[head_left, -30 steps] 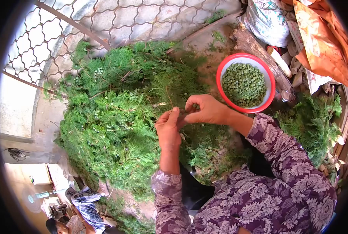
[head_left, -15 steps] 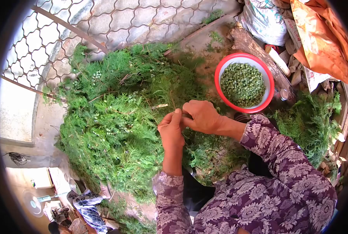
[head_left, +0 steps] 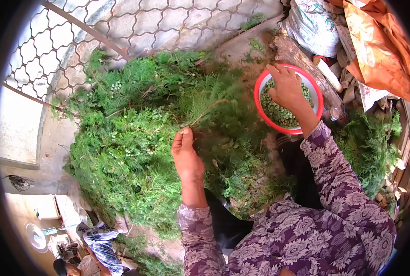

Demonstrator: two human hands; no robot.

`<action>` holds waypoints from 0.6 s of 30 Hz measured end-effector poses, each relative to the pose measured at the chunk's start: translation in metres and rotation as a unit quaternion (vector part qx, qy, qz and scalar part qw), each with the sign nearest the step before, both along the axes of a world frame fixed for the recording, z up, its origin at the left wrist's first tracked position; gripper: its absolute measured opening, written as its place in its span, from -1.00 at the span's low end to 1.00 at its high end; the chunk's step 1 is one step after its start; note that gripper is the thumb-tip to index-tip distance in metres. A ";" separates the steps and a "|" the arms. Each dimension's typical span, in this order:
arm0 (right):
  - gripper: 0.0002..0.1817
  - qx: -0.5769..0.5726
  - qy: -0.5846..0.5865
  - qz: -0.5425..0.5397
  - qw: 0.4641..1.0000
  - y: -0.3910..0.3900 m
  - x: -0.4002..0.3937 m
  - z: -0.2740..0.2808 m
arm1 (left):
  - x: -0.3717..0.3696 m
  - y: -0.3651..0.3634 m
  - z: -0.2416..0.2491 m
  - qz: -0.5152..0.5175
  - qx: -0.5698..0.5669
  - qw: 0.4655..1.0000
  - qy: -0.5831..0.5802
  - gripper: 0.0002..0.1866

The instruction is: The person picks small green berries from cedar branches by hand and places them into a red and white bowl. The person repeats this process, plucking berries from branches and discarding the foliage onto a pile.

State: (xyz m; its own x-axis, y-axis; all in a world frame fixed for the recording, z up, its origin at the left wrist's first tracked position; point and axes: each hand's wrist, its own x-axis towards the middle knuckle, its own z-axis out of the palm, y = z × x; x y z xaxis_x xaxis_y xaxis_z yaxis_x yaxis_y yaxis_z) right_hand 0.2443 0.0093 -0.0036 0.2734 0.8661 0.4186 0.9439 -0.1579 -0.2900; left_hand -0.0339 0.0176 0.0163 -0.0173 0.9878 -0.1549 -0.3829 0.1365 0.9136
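My left hand [head_left: 186, 154] is closed, thumb and fingers pinching the end of a green conifer sprig [head_left: 209, 110] with a thin brown stem. Beneath it spreads a wide pile of cut conifer branches [head_left: 136, 147], with pale green cones among the leaves. My right hand [head_left: 288, 89] is above the red-rimmed bowl [head_left: 319, 108], its fingers apart and reaching past the far rim. Many small round green cones [head_left: 280, 116] lie in the bowl, partly covered by that hand. I see nothing held in the right hand.
A wire mesh [head_left: 168, 23] stands beyond the pile. A log [head_left: 301, 50], a white sack [head_left: 313, 27] and an orange sheet [head_left: 379, 46] are at the upper right. More branches [head_left: 368, 147] lie at the right. Another person [head_left: 101, 248] is at the lower left.
My right hand has left my left hand and moved up and right over the bowl, its fingers opening. My left hand has shifted slightly left, and the sprig in it now shows.
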 end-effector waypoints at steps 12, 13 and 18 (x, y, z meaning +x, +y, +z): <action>-0.56 -0.101 0.578 0.251 0.770 0.008 -0.018 0.012 | -0.004 0.006 -0.008 0.022 0.033 0.999 0.011 -0.86; -0.56 -0.108 0.607 0.267 0.741 0.009 -0.020 0.013 | -0.003 0.006 -0.006 0.023 0.030 0.999 0.009 -0.86; -0.64 -0.208 0.522 0.298 0.771 0.007 -0.029 0.023 | -0.004 0.005 -0.006 0.007 0.033 0.999 0.006 -0.87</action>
